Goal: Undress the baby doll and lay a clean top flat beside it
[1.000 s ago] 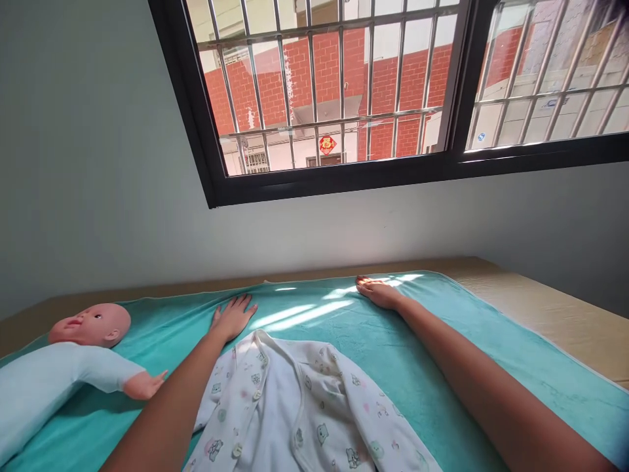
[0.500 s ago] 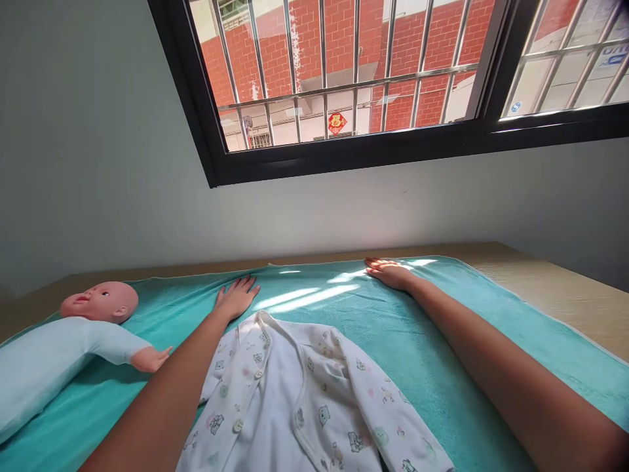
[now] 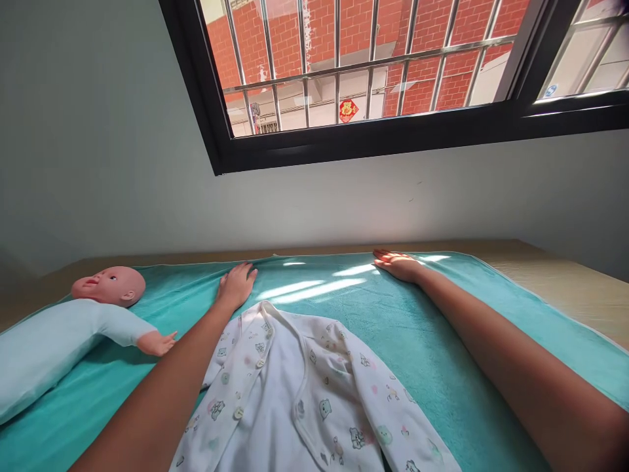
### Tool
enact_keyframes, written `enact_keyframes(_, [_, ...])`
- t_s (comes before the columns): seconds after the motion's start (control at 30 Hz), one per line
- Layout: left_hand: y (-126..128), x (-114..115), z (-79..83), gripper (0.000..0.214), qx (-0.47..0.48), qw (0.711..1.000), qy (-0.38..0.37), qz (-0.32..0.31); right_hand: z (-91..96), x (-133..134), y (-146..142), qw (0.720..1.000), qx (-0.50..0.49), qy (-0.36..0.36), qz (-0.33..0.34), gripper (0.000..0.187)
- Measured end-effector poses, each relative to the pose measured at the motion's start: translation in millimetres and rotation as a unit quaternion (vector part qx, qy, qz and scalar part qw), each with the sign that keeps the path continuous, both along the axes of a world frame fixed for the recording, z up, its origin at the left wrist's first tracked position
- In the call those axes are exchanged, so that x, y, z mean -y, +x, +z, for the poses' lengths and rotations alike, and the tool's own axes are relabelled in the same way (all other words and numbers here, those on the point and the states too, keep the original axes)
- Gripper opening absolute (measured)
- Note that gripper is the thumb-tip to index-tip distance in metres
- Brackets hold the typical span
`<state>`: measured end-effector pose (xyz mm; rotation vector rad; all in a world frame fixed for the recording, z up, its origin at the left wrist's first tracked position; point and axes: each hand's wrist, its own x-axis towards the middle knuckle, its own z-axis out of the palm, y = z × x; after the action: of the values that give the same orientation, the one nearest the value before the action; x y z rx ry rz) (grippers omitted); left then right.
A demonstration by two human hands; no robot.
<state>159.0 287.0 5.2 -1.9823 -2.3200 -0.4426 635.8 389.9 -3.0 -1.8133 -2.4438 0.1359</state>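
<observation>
Left hand [image 3: 236, 286] flat on teal blanket [image 3: 407, 344], fingers slightly apart — right hand [image 3: 397, 265] flat too, fingers extended, near blanket's far edge. Baby shirt [image 3: 278, 387] spread between forearms — doll [image 3: 54, 351] lying left.

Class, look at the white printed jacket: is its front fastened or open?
The jacket is open: its front edges lie apart, showing the plain white inside, and visible buttons sit unfastened.

Brt window [image 3: 373, 72] light w/ streaks [image 3: 319, 290] (wall [image 3: 98, 144] dim)
</observation>
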Motion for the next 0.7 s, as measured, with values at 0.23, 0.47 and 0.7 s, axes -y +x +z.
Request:
enact_keyframes(0.23, [-2,-2,-3.3,0.058,0.012,1.0,0.0,0.024,0.3,-2,-1,1.0,0.006,-0.004,-0.007,0.067])
enact_keyframes(0.47, [-11,-17,0.0,0.065,0.016,0.996,-0.074,0.048,1.7,-3,-1,1.0,0.015,-0.004,-0.01,0.066])
enact_keyframes(0.7, [-13,-29,1.1,0.063,-0.011,0.998,-0.041,0.053,4.0,1,-3,1.0,0.028,0.0,-0.011,0.065])
